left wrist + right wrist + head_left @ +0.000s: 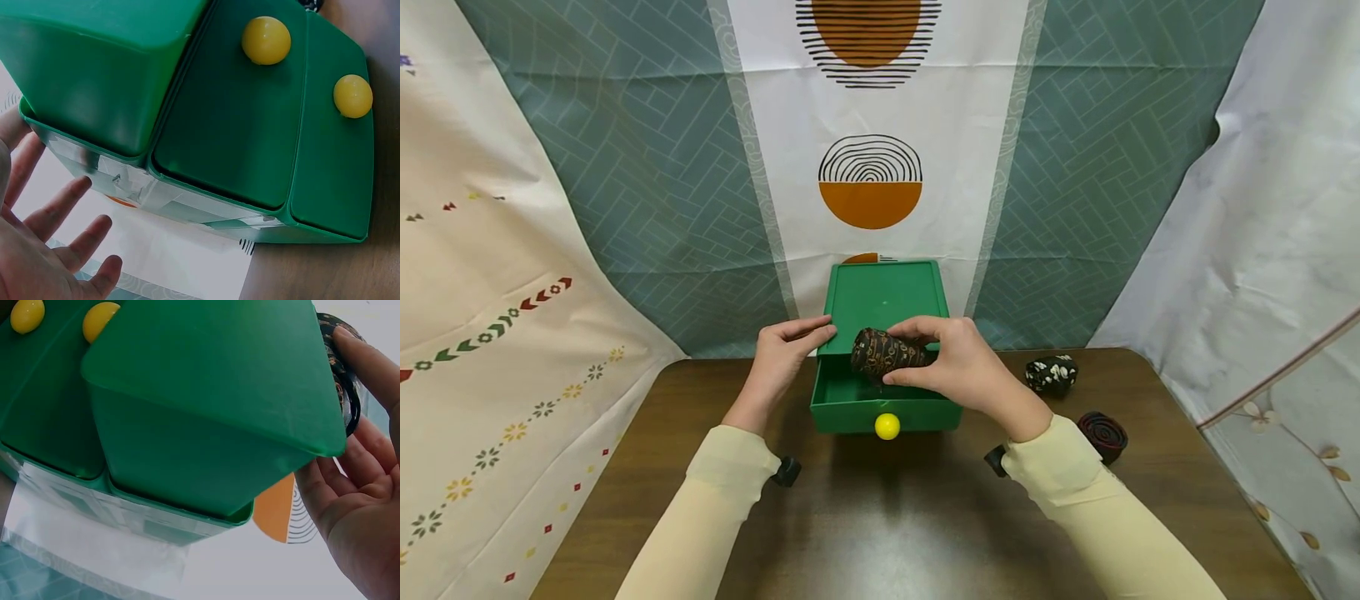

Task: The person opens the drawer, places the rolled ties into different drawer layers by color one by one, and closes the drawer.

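Observation:
A green drawer cabinet (883,293) stands at the back of the table, its top drawer (850,417) pulled out toward me. My right hand (962,367) holds a rolled dark cloth (880,353) with a gold-orange pattern over the drawer, thumb on the near side and fingers on the far side. In the right wrist view the drawer hides part of this roll (339,381). My left hand (778,358) touches the cabinet's upper left edge with its fingertips. Seen from the left wrist, several of its fingers are spread beside the cabinet's side.
Right of the cabinet lie a black roll with white flowers (1052,375) and a dark coiled roll with red edges (1103,435). Yellow round knobs (266,40) mark the drawers, two lower ones pushed in. Patterned curtains (647,167) hang behind the wooden table (880,533).

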`<action>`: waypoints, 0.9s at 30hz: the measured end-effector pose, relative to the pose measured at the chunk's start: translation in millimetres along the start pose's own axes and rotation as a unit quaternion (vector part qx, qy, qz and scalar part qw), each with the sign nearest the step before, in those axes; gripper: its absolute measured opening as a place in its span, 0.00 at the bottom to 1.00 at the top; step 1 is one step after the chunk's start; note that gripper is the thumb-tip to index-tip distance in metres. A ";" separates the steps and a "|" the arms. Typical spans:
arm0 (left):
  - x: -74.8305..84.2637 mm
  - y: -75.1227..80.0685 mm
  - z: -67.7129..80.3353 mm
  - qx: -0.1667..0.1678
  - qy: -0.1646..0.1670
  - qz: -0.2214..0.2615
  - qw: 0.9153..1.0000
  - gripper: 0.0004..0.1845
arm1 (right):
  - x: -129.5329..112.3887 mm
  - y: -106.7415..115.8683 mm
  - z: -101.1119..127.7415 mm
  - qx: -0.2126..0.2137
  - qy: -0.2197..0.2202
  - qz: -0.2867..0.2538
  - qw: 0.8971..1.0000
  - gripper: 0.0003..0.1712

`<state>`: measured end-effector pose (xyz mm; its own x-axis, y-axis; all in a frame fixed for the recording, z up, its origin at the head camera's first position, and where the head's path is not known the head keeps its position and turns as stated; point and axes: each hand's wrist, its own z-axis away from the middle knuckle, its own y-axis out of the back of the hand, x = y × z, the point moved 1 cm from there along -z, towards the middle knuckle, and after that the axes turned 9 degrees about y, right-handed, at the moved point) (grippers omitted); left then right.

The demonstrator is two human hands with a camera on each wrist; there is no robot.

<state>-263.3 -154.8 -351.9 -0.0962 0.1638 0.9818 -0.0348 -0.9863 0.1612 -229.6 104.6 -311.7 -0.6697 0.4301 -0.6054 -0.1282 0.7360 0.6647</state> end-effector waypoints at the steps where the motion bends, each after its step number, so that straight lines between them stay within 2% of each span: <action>1: 0.3 0.0 0.0 0.000 0.000 0.000 1.000 0.21 | 0.4 -0.8 -0.2 -0.005 0.000 0.002 1.000 0.28; 8: -1.4 0.7 -2.0 0.003 -0.001 0.005 1.000 0.21 | 2.2 -5.8 -2.0 -0.034 0.002 0.031 0.999 0.28; 18: -22.8 1.8 -18.5 0.015 -0.011 -0.003 1.000 0.23 | 3.0 -9.7 -3.2 -0.063 0.014 0.061 0.996 0.28; 21: -20.9 2.0 -16.4 0.016 -0.007 0.001 1.000 0.23 | 2.2 -10.5 -3.3 -0.064 0.031 0.068 0.995 0.28; 27: -5.3 0.4 -2.9 0.006 -0.001 0.009 1.000 0.21 | 0.7 -12.8 -1.7 -0.076 0.057 0.094 0.991 0.28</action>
<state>-265.7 -155.9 -357.4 -0.0948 0.1458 0.9848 -0.0218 -0.9893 0.1444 -229.6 94.6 -319.9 -0.7688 0.4851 -0.4166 -0.0958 0.5568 0.8251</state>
